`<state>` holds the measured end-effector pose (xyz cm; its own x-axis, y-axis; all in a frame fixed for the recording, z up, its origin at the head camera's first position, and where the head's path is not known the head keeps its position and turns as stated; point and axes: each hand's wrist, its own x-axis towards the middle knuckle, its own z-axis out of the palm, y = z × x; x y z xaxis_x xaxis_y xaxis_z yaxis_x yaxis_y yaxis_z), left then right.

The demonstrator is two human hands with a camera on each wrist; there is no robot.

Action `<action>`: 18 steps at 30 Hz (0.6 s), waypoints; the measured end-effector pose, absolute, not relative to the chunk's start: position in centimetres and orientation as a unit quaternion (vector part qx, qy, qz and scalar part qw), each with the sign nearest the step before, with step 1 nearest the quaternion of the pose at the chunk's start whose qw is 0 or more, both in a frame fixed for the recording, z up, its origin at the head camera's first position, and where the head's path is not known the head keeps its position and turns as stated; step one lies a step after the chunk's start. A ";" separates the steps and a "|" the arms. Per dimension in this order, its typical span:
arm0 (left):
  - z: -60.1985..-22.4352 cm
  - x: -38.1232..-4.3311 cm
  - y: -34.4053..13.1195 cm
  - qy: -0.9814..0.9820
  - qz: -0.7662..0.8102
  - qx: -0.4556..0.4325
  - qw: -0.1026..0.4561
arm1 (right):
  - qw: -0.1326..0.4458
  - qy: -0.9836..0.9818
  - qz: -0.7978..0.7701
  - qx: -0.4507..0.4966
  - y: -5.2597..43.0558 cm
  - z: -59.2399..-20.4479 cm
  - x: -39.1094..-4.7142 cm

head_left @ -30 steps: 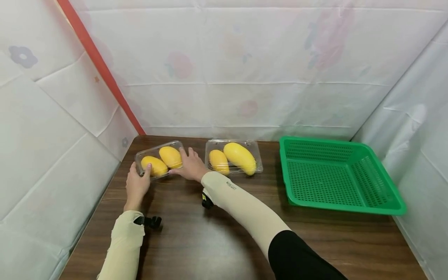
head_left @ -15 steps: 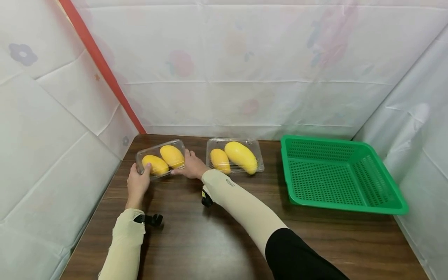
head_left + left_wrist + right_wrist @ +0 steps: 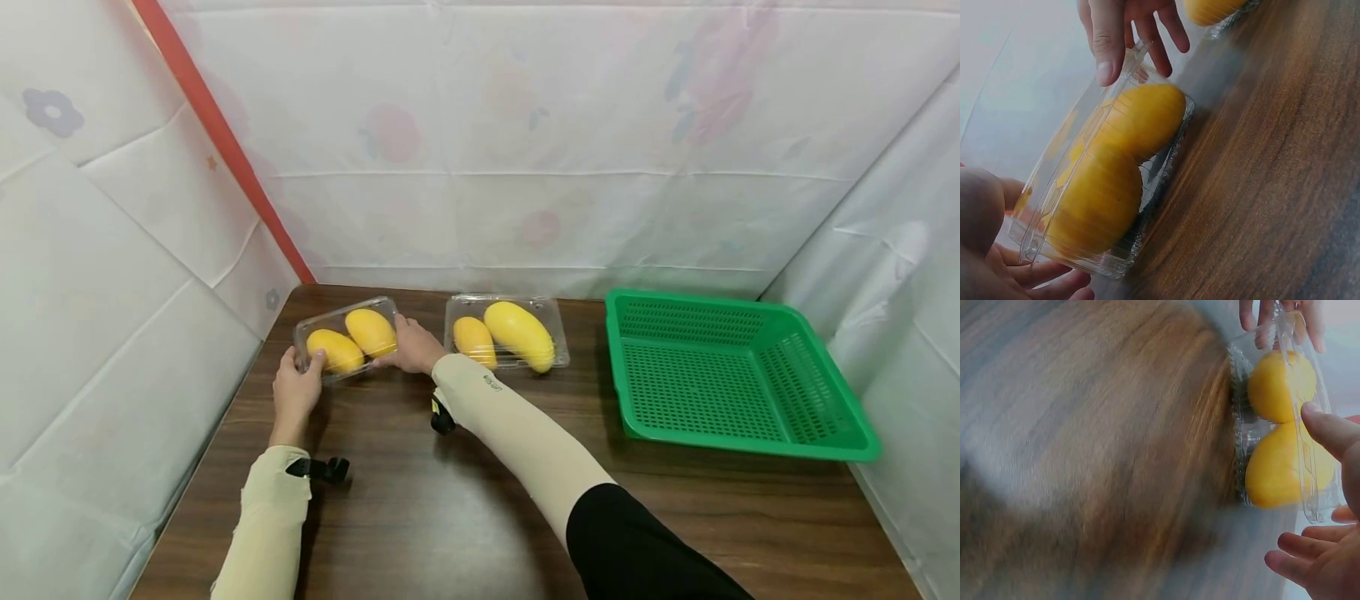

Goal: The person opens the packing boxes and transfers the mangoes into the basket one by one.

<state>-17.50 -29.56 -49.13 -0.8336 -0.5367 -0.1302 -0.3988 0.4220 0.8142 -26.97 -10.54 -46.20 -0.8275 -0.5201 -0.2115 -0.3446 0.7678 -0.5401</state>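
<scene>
A clear plastic clamshell box (image 3: 326, 317) with two yellow mangoes, one on the left (image 3: 335, 350) and one on the right (image 3: 371, 332), lies angled at the table's back left. My left hand (image 3: 295, 392) grips its left end, with the thumb on the near top edge. At the opposite end, my right hand (image 3: 414, 346) holds the box. In the right wrist view, the right thumb (image 3: 1329, 431) presses the lid's edge (image 3: 1307, 481), with the other fingers around the end. The lid looks shut over the mangoes in the left wrist view.
Just right of my right hand sits a second clear box (image 3: 557, 325) with a large mango (image 3: 520, 336) and a smaller one (image 3: 474, 341). A green perforated basket (image 3: 622, 392) stands on the right of the wooden table (image 3: 450, 500). Sheeted walls border the table's back and sides.
My right hand's fingers have shifted from over the box's right corner to around its right end. The left hand keeps its hold, and the box has barely moved.
</scene>
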 end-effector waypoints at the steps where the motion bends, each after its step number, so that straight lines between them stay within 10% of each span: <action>1: -49.1 -17.4 -29.5 -0.839 -0.461 0.279 0.076 | 0.178 0.923 -0.252 -0.232 -10.6 -46.2 -27.0; 18: -48.1 -16.8 -29.2 -0.808 -0.497 0.296 0.110 | 0.149 0.907 -0.316 -0.233 -10.8 -46.0 -26.6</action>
